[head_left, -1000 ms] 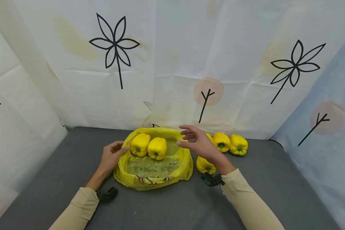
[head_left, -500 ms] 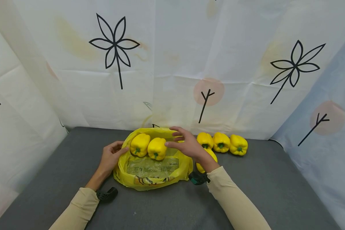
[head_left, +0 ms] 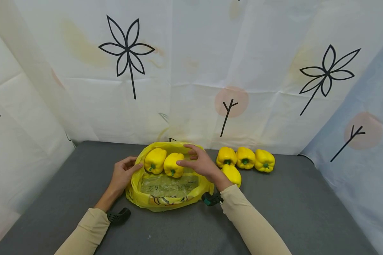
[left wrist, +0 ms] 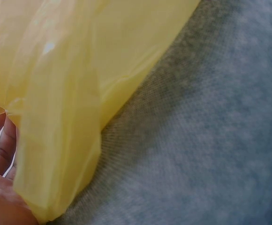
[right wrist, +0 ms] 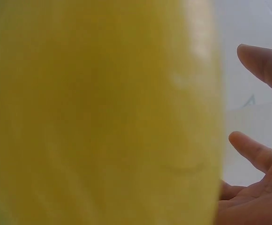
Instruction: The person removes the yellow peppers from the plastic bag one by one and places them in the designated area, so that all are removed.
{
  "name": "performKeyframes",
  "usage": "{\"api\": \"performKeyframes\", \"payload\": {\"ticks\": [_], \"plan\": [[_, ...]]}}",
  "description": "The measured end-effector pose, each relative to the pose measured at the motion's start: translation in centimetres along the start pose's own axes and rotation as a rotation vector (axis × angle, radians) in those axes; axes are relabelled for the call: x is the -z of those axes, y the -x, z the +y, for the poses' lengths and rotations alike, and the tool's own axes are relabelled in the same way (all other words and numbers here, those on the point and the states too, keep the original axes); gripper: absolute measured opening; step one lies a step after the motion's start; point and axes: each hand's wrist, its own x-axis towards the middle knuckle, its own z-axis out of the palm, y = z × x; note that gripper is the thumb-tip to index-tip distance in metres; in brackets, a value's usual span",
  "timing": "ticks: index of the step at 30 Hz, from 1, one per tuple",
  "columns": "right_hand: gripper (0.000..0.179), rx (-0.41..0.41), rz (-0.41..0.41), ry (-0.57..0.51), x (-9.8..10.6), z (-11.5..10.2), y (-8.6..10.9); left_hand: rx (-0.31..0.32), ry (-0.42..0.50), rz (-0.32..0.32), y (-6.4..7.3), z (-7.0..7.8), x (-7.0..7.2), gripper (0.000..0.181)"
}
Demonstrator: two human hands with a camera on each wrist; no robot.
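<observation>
1. Head: bag [head_left: 146, 202] sits on the table [head_left: 172, 233], mouth up and spread. Left pepper [head_left: 155, 160] and right pepper [head_left: 173, 165] lie inside, side by side toward the back left, stems facing the wearer.
2. Head: left hand [head_left: 122, 175] pinches the bag's left rim, thumb toward the mouth, other fingers outside. Reads as bracing; thin film would likely sag or slide without it.
3. Head: right hand [head_left: 198, 163] is over the bag's right half, fingers wide, no load seen in them. Thumb tip overlaps the right pepper's edge; can't tell if it touches.
4. Head: four peppers outside, right of the bag. Row of three [head_left: 245, 158] at the back, front pepper [head_left: 231, 174] before its left end, partly behind the right forearm. Spot near the bag makes for a short reach, I'd judge.
5. Left wrist: film hangs in folds, the left hand's fingers meeting it at the left edge. Fits the pinch.
6. Right wrist: blurred yellow fills most of it, probably bag film, too close to be sure. Right hand's fingers stand well apart.
</observation>
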Motion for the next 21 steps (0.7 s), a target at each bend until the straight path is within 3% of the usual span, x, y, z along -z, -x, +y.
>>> {"api": "performKeyframes", "payload": {"ticks": [21], "plan": [[0.08,-0.025,-0.027,-0.006,-2.2,0.8,-1.4,0.008,-0.008,0.0,0.0,0.0,0.0,0.031]]}}
